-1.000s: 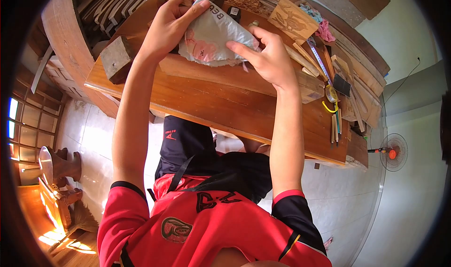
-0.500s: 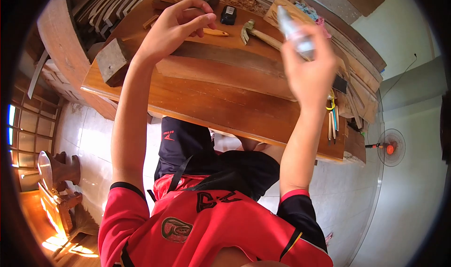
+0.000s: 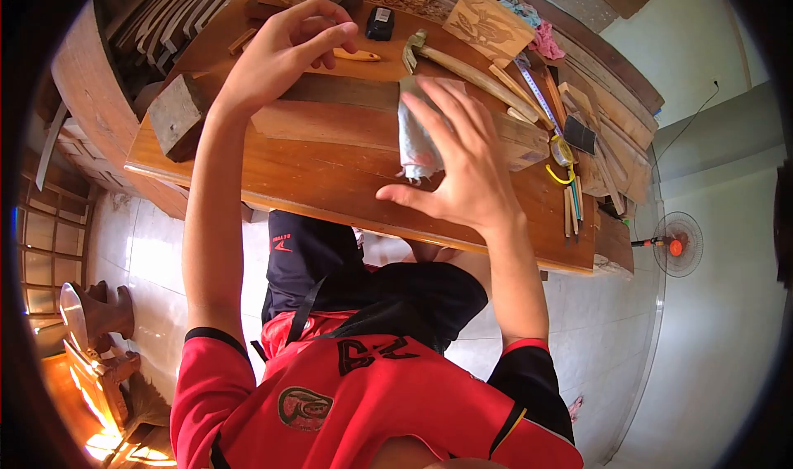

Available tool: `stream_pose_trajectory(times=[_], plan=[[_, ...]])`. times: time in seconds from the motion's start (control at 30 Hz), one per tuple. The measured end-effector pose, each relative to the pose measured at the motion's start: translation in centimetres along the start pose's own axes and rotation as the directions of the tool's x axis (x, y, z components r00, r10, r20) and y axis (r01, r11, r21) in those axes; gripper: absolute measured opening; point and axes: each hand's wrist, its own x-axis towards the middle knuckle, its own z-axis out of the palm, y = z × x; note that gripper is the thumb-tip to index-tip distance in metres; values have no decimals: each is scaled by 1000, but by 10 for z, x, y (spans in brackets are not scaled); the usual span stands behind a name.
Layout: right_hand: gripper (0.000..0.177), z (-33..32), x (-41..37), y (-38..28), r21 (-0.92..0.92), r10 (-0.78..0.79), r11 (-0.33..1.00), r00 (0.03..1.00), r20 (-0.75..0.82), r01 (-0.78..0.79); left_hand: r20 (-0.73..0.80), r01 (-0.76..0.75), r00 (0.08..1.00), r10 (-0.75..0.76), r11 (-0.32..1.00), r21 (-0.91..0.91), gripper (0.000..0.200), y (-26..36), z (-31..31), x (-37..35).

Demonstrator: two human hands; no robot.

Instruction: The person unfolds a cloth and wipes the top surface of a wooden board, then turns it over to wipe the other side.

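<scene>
**Count at the workbench [image 3: 330,190]**

On it: 1 folded bag [image 3: 413,143] mid-top, 1 hammer [image 3: 461,68], 1 black box [image 3: 380,23] and 1 carved panel [image 3: 487,25] at its far edge, 1 wood block [image 3: 175,116] at its left end. 2 hands over it: left hand [image 3: 281,52], right hand [image 3: 462,159]. 1 fan [image 3: 673,246] beyond its right end.

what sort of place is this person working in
Most likely a small woodworking or carving workshop: a brown wooden workbench, a wooden-handled metal hammer lying on it, a carved square wooden panel and a stack of curved wooden slats behind.
</scene>
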Motion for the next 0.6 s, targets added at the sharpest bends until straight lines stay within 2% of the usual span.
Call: stream_pose_trajectory(times=[0.03, 0.07, 0.17, 0.2, 0.27, 0.33, 0.37, 0.47, 0.57, 0.6], plan=[[107, 2, 2, -4, -4, 10, 1000, 1000, -14, -10, -2, 4, 1000, -4, 1000, 20, 31, 0, 0, 0], [125, 7, 2, -4, -33, 7, 999, 1000, 23, -6, -5, 14, 1000, -14, 999, 29, 32, -1, 0, 1], [121, 18, 6, -9, -94, 82, 992, 997, 8, -81, 3, 15, 1000, -16, 999, 42, 32, -2, 1, 0], [111, 26, 6, -8, -70, 104, 992, 994, 22, -102, 6, 26, 1000, -27, 998, 56, 33, -1, 0, 0], [103, 39, 6, -6, -138, 123, 983, 992, 10, -120, 15, 43, 999, -45, 996, 80, 33, 0, 0, 0], [91, 41, 5, -6, -185, 132, 974, 991, -13, -132, -11, 28, 1000, -26, 981, 190, 37, -2, 5, 2], [91, 40, 1, -4, -200, 132, 971, 991, -26, -134, -26, 23, 1000, -18, 970, 242, 39, -3, 8, 2], [89, 27, -15, 7, -248, 144, 957, 988, -52, -152, 63, -53, 998, 17, 763, 645, 51, 8, 25, -5], [89, 4, -41, 26, -298, 222, 925, 972, -78, -235, 0, 59, 996, -88, 655, 753, 62, 9, 31, -6], [90, -2, -51, 35, -345, 243, 902, 965, -94, -261, -15, 82, 994, -106, 669, 739, 65, 9, 31, -5]])
